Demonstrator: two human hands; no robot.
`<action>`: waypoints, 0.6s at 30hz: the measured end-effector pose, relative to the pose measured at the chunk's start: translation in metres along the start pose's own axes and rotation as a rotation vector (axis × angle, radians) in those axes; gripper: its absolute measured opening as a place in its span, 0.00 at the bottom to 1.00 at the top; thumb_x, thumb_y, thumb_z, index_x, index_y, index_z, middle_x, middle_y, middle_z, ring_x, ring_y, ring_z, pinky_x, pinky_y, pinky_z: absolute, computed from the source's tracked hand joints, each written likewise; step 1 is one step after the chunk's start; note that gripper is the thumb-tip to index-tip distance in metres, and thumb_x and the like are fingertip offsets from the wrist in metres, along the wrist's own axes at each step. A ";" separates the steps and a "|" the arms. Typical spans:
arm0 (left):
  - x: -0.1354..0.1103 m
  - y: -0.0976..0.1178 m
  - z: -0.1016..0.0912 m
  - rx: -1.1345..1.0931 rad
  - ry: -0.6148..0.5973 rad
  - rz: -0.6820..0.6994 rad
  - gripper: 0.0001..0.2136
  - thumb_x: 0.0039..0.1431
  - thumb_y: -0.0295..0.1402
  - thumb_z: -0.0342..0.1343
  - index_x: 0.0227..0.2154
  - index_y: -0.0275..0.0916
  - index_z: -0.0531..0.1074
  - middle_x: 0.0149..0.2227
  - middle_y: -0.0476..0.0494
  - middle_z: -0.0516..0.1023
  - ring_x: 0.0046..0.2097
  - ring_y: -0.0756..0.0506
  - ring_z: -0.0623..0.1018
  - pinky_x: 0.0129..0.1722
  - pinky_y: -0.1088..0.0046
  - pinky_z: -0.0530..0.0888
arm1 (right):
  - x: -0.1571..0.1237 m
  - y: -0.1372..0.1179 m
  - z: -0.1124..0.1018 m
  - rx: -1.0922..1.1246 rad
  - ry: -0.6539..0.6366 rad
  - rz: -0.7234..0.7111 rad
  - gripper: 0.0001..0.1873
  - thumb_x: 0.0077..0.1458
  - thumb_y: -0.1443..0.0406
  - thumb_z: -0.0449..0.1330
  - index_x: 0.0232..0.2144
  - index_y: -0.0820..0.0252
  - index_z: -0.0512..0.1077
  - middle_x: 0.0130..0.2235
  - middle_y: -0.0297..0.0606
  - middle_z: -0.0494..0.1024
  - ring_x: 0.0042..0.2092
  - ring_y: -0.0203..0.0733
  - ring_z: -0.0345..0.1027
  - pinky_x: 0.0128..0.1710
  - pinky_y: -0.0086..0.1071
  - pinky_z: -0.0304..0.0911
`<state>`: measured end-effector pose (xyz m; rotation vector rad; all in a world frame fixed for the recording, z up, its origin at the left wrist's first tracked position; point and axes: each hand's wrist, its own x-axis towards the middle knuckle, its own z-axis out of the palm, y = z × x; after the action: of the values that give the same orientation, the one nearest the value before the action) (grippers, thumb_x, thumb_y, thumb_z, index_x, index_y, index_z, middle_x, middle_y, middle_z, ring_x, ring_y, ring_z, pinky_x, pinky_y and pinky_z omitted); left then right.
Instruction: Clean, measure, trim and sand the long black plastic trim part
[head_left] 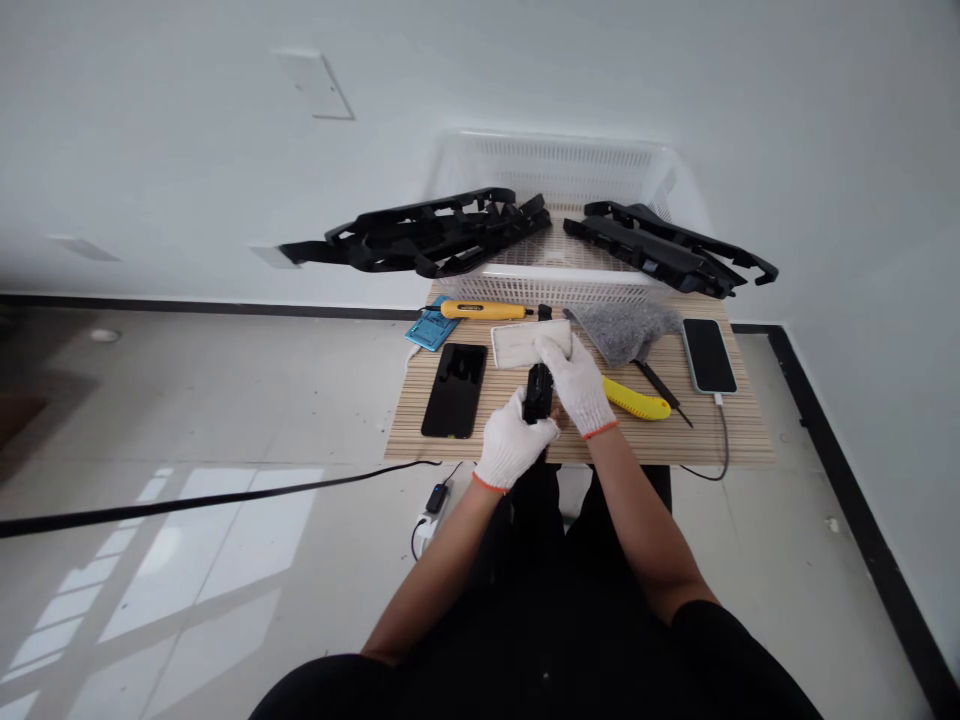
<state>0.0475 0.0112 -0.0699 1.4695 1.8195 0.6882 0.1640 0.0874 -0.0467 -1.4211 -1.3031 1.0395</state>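
Observation:
Both my hands wear white knit gloves with orange cuffs. My left hand (514, 440) is closed around a small black device (537, 391) held upright at the near middle of the wooden table (720, 435). My right hand (576, 380) rests over the top of that device, its fingers reaching onto a white rectangular pad (517, 343) lying flat just behind. Whether the right fingers grip anything is unclear.
A black phone (454, 389) lies left of my hands. A yellow electric screwdriver (484, 310) and blue card (430, 328) sit behind. A grey cloth (624, 329), yellow cutter (637, 399), thin black tool (664, 390) and charging phone (709, 355) lie right. A white basket (555, 285) holds black plastic frames (427, 238).

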 end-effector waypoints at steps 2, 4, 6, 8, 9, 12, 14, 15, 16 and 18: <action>0.000 0.000 0.000 -0.008 0.000 0.003 0.14 0.50 0.42 0.64 0.38 0.43 0.73 0.30 0.47 0.80 0.35 0.41 0.80 0.32 0.70 0.67 | 0.000 0.000 0.002 0.018 -0.007 0.001 0.23 0.57 0.47 0.63 0.45 0.57 0.78 0.45 0.41 0.83 0.52 0.48 0.75 0.57 0.41 0.67; 0.000 0.000 0.000 -0.010 -0.002 0.006 0.14 0.50 0.41 0.64 0.38 0.43 0.74 0.30 0.47 0.80 0.36 0.41 0.81 0.33 0.70 0.68 | -0.001 -0.001 0.005 0.064 -0.031 0.002 0.23 0.57 0.47 0.63 0.44 0.57 0.79 0.45 0.40 0.83 0.52 0.48 0.76 0.56 0.40 0.68; 0.000 0.001 0.000 -0.005 -0.002 0.002 0.14 0.50 0.41 0.64 0.38 0.43 0.74 0.31 0.47 0.81 0.36 0.41 0.81 0.33 0.70 0.67 | -0.001 -0.002 0.008 0.121 -0.051 0.010 0.22 0.56 0.48 0.63 0.44 0.57 0.79 0.45 0.40 0.83 0.52 0.48 0.76 0.56 0.39 0.68; 0.000 0.002 -0.001 -0.001 0.002 -0.007 0.13 0.50 0.41 0.64 0.38 0.43 0.73 0.30 0.47 0.81 0.36 0.40 0.81 0.33 0.70 0.67 | -0.002 -0.005 0.009 0.152 -0.049 0.037 0.24 0.55 0.48 0.63 0.44 0.59 0.79 0.44 0.40 0.83 0.51 0.48 0.76 0.55 0.38 0.68; -0.001 0.003 -0.001 -0.003 0.005 -0.008 0.13 0.51 0.41 0.64 0.38 0.43 0.73 0.30 0.47 0.81 0.36 0.40 0.81 0.33 0.70 0.67 | -0.002 -0.006 0.009 0.154 -0.044 0.055 0.24 0.54 0.48 0.62 0.43 0.60 0.79 0.44 0.40 0.83 0.50 0.48 0.76 0.54 0.38 0.68; -0.002 0.004 -0.001 -0.015 0.014 -0.008 0.12 0.51 0.40 0.64 0.38 0.43 0.73 0.31 0.47 0.81 0.36 0.40 0.81 0.33 0.70 0.67 | -0.002 -0.009 0.008 0.156 -0.052 0.094 0.26 0.52 0.46 0.62 0.41 0.62 0.79 0.41 0.41 0.83 0.47 0.48 0.76 0.50 0.37 0.69; -0.003 0.005 -0.001 -0.013 0.017 -0.014 0.11 0.51 0.39 0.63 0.36 0.43 0.73 0.30 0.48 0.80 0.36 0.41 0.81 0.33 0.71 0.66 | -0.001 -0.009 0.006 0.188 -0.070 0.100 0.26 0.51 0.46 0.63 0.41 0.62 0.79 0.40 0.41 0.83 0.45 0.47 0.75 0.48 0.36 0.69; -0.003 0.005 -0.001 -0.014 0.020 -0.012 0.10 0.51 0.38 0.63 0.36 0.43 0.73 0.29 0.48 0.80 0.35 0.41 0.81 0.33 0.71 0.66 | 0.000 -0.008 0.005 0.209 -0.083 0.097 0.26 0.51 0.47 0.63 0.41 0.62 0.79 0.40 0.40 0.82 0.45 0.46 0.75 0.48 0.36 0.69; -0.004 0.005 -0.002 -0.016 0.025 -0.005 0.10 0.51 0.38 0.63 0.35 0.44 0.73 0.29 0.49 0.80 0.35 0.41 0.80 0.33 0.71 0.66 | 0.001 -0.007 0.004 0.229 -0.090 0.090 0.25 0.51 0.47 0.63 0.40 0.62 0.79 0.39 0.40 0.82 0.44 0.46 0.75 0.47 0.36 0.69; -0.004 0.005 -0.002 -0.028 0.034 0.012 0.10 0.51 0.39 0.63 0.36 0.44 0.73 0.30 0.49 0.80 0.35 0.42 0.80 0.33 0.71 0.66 | 0.003 -0.006 0.001 0.255 -0.102 0.078 0.24 0.53 0.46 0.62 0.38 0.61 0.79 0.36 0.39 0.81 0.43 0.44 0.74 0.45 0.35 0.69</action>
<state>0.0493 0.0084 -0.0641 1.4595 1.8215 0.7459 0.1621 0.0908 -0.0413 -1.2474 -1.1463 1.2960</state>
